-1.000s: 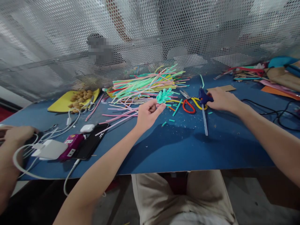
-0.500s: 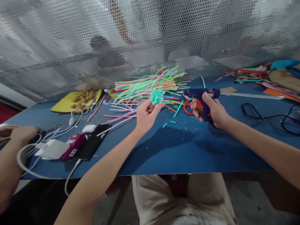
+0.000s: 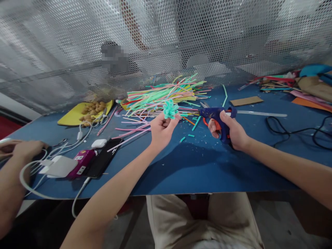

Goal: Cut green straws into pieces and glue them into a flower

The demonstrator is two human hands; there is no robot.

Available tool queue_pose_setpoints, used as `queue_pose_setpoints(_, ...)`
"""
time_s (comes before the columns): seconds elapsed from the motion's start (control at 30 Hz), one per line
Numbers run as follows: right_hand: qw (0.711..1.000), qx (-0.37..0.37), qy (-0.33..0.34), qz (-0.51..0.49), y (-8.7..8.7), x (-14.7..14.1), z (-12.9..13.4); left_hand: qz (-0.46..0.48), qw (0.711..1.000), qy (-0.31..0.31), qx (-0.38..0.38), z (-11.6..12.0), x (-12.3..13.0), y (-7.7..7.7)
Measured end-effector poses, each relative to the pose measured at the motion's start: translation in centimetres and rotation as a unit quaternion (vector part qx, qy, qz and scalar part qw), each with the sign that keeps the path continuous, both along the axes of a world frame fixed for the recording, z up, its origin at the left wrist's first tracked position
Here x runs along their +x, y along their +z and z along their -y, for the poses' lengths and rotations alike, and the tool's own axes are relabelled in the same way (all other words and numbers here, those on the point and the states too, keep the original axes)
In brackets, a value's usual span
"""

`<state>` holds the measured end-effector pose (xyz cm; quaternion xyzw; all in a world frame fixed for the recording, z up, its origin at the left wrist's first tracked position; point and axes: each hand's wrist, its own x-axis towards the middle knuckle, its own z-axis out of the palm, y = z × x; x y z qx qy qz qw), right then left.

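Note:
Between the pinched fingers of my left hand [image 3: 163, 129] is a teal pipe-cleaner flower [image 3: 170, 109], held above the table. My right hand [image 3: 230, 130] grips a dark blue glue gun [image 3: 215, 113] by its handle, with a clear glue stick [image 3: 261, 113] sticking out of its rear. The gun's nozzle points left, close to the flower's right side; whether they touch is unclear. Behind the flower lies a pile of coloured pipe cleaners [image 3: 160, 95]. Short teal pieces [image 3: 191, 136] lie below the gun, and red-handled scissors [image 3: 204, 121] are partly hidden behind it.
On the blue table [image 3: 176, 173] at left are a black phone [image 3: 103, 159], a purple power adapter [image 3: 83, 160], white cables and yellow paper [image 3: 68, 116]. Another person's hands [image 3: 27, 150] rest at far left. A cardboard strip [image 3: 246, 101], black cord [image 3: 285, 129] and mesh panel [image 3: 160, 41] also show.
The glue gun in my right hand has moved left and lower, bringing its nozzle nearer the flower. My left hand and the flower have shifted slightly left and down.

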<state>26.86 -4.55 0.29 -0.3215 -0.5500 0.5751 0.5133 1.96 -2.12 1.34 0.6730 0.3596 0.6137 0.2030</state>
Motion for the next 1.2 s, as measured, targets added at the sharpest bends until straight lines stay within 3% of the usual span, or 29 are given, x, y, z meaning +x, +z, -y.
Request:
queue_pose_setpoints(0.47, 0.998, 0.057, -0.007, 0.024, -0.26, -0.21, 0.27, 0.033, 0.998, -0.039, -0.029, 0.15, 0.33, 0.07)
queue_pose_setpoints(0.9, 0.999, 0.047, -0.021, 0.013, 0.16, -0.51, 0.53, 0.063, 0.996, -0.055, -0.037, -0.37, 0.09, -0.86)
queue_pose_setpoints(1.2, 0.999, 0.035, -0.019, 0.010, 0.13, -0.59, 0.57, 0.054, 0.996, -0.055, -0.038, -0.07, 0.23, -0.40)
